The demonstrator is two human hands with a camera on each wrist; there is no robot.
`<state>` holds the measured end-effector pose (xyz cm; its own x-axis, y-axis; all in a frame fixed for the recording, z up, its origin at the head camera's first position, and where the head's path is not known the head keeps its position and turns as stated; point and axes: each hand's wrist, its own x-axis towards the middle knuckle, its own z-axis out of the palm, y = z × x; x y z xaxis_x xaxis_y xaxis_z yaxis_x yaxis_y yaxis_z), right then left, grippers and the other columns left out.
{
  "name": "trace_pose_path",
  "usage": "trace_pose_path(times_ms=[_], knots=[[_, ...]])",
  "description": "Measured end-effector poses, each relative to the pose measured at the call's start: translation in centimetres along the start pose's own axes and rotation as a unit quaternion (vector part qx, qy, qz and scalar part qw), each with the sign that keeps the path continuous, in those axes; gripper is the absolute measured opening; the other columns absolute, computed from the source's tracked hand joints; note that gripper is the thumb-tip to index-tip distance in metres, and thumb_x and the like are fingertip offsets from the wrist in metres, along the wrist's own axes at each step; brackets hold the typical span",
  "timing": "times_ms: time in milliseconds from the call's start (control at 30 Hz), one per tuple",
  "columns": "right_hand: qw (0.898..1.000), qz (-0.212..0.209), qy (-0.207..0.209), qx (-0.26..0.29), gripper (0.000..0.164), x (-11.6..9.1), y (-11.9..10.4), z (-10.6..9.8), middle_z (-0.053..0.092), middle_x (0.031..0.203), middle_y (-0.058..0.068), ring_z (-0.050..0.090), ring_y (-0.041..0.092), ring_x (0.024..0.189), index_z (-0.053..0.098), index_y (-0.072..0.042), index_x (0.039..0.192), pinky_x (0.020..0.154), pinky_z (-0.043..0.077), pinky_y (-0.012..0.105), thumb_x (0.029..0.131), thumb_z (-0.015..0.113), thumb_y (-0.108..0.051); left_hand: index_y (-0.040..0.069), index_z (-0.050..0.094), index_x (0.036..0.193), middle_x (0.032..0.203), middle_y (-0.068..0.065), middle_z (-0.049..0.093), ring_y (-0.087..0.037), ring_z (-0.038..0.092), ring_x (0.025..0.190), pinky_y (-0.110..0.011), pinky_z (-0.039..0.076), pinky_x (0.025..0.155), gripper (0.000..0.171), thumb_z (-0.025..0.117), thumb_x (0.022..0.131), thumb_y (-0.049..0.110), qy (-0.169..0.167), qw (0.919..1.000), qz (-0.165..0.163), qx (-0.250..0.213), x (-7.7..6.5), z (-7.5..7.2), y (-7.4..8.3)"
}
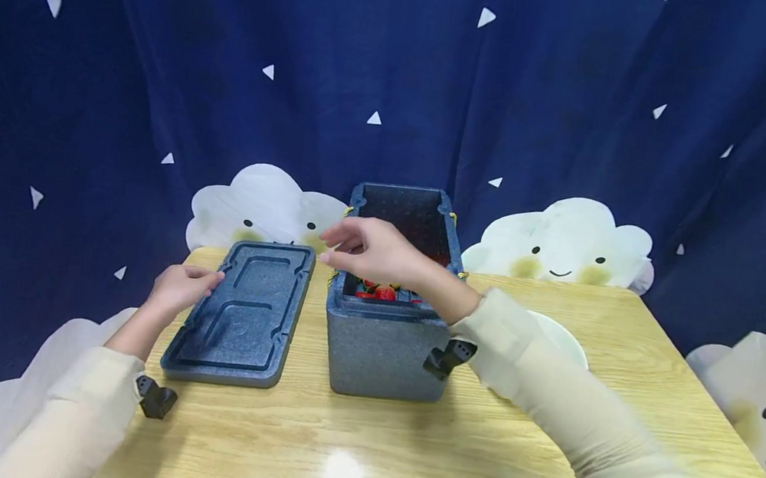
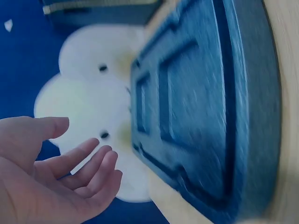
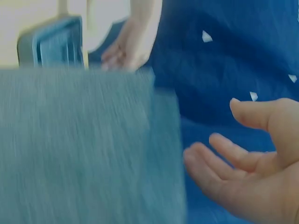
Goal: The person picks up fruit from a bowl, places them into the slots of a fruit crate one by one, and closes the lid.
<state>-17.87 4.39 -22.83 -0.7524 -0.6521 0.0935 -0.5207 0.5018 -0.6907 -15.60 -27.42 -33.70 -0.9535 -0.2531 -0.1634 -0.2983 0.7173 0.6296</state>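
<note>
A dark blue-grey foam box (image 1: pixel 386 355) stands lidless with yellow cord at its sides. Inside it lies a red strawberry (image 1: pixel 385 292) among other red and green items, partly hidden by my right arm. My right hand (image 1: pixel 375 247) is above the box opening, fingers loosely bent and holding nothing; the right wrist view shows thumb and fingers apart. To the left, the matching lid (image 1: pixel 253 326) lies flat on the table, grooved face up. Beside its left edge hovers my left hand (image 1: pixel 182 290), relaxed with nothing in it. The left wrist view shows a gap between fingertips and lid.
A white plate (image 1: pixel 562 339) is at the right, half covered by my right sleeve. The wooden table (image 1: pixel 252 442) ends at a dark blue curtain (image 1: pixel 400 64) with white triangles and smiling clouds. The box walls rise well above the table.
</note>
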Motion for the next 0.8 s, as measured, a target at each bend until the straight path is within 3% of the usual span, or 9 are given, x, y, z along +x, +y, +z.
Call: trace_pose_path(times_ms=[167, 333, 400, 500, 600, 700, 800], knots=[[1.0, -0.017, 0.0, 0.014, 0.048, 0.3, -1.7, 4.3, 0.06, 0.134, 0.008, 0.059, 0.02, 0.122, 0.053, -0.008, 0.135, 0.102, 0.051, 0.025, 0.093, 0.065, -0.026, -0.009, 0.045, 0.136, 0.139, -0.033, 0.043, -0.049, 0.042, 0.127, -0.057, 0.044, 0.101, 0.059, 0.039, 0.1, 0.037, -0.014, 0.9976, -0.049, 0.046, 1.7, -0.7, -2.6], [0.999, -0.029, -0.035, 0.002, 0.055, 0.6, -2.1, 8.9, 0.053, 0.141, 0.008, 0.054, 0.021, 0.127, 0.045, -0.009, 0.142, 0.102, 0.05, 0.024, 0.094, 0.061, -0.031, -0.009, 0.05, 0.131, 0.131, -0.033, 0.048, -0.046, 0.049, 0.116, -0.052, 0.048, 0.093, 0.049, 0.041, 0.098, 0.026, 0.007, 0.9948, -0.079, 0.064, 2.8, 0.1, -4.8], [0.999, -0.009, -0.043, 0.011, 0.057, 1.1, -1.5, 10.7, 0.052, 0.143, 0.008, 0.053, 0.021, 0.129, 0.043, -0.009, 0.143, 0.102, 0.05, 0.024, 0.095, 0.06, -0.032, -0.01, 0.051, 0.129, 0.121, -0.031, 0.055, -0.041, 0.055, 0.105, -0.047, 0.051, 0.086, 0.047, 0.043, 0.097, 0.024, 0.015, 0.9942, -0.095, 0.048, 3.4, 0.7, -5.8], [0.994, 0.07, -0.035, 0.073, 0.056, 2.0, 0.0, 13.4, 0.051, 0.144, 0.009, 0.051, 0.023, 0.131, 0.044, -0.008, 0.143, 0.104, 0.05, 0.03, 0.095, 0.06, -0.033, -0.014, 0.05, 0.128, 0.105, -0.025, 0.062, -0.028, 0.063, 0.085, -0.036, 0.058, 0.078, 0.048, 0.044, 0.096, 0.02, 0.009, 0.9929, -0.118, -0.01, 4.1, 1.1, -6.9], [0.971, 0.176, 0.012, 0.16, 0.056, 3.0, 1.8, 16.0, 0.051, 0.144, 0.01, 0.05, 0.026, 0.132, 0.046, -0.007, 0.141, 0.105, 0.049, 0.036, 0.094, 0.061, -0.032, -0.017, 0.045, 0.131, 0.093, -0.018, 0.065, -0.009, 0.058, 0.065, -0.022, 0.058, 0.062, 0.05, 0.045, 0.095, 0.018, -0.005, 0.9884, -0.134, -0.072, 4.5, 1.2, -7.7], [0.938, 0.262, 0.067, 0.217, 0.056, 3.9, 2.9, 18.1, 0.052, 0.142, 0.011, 0.051, 0.028, 0.13, 0.046, -0.006, 0.14, 0.104, 0.049, 0.041, 0.093, 0.062, -0.032, -0.018, 0.039, 0.135, 0.102, -0.022, 0.064, -0.003, 0.056, 0.065, -0.019, 0.058, 0.061, 0.053, 0.044, 0.096, 0.018, -0.025, 0.9843, -0.142, -0.103, 4.5, 0.9, -8.1], [0.911, 0.31, 0.109, 0.248, 0.056, 4.7, 3.6, 19.4, 0.052, 0.14, 0.013, 0.05, 0.03, 0.129, 0.044, -0.006, 0.141, 0.104, 0.048, 0.044, 0.094, 0.061, -0.032, -0.018, 0.037, 0.137, 0.101, -0.018, 0.065, -0.001, 0.055, 0.066, -0.018, 0.057, 0.061, 0.055, 0.044, 0.095, 0.017, -0.043, 0.9829, -0.137, -0.115, 4.8, 0.8, -8.4]])
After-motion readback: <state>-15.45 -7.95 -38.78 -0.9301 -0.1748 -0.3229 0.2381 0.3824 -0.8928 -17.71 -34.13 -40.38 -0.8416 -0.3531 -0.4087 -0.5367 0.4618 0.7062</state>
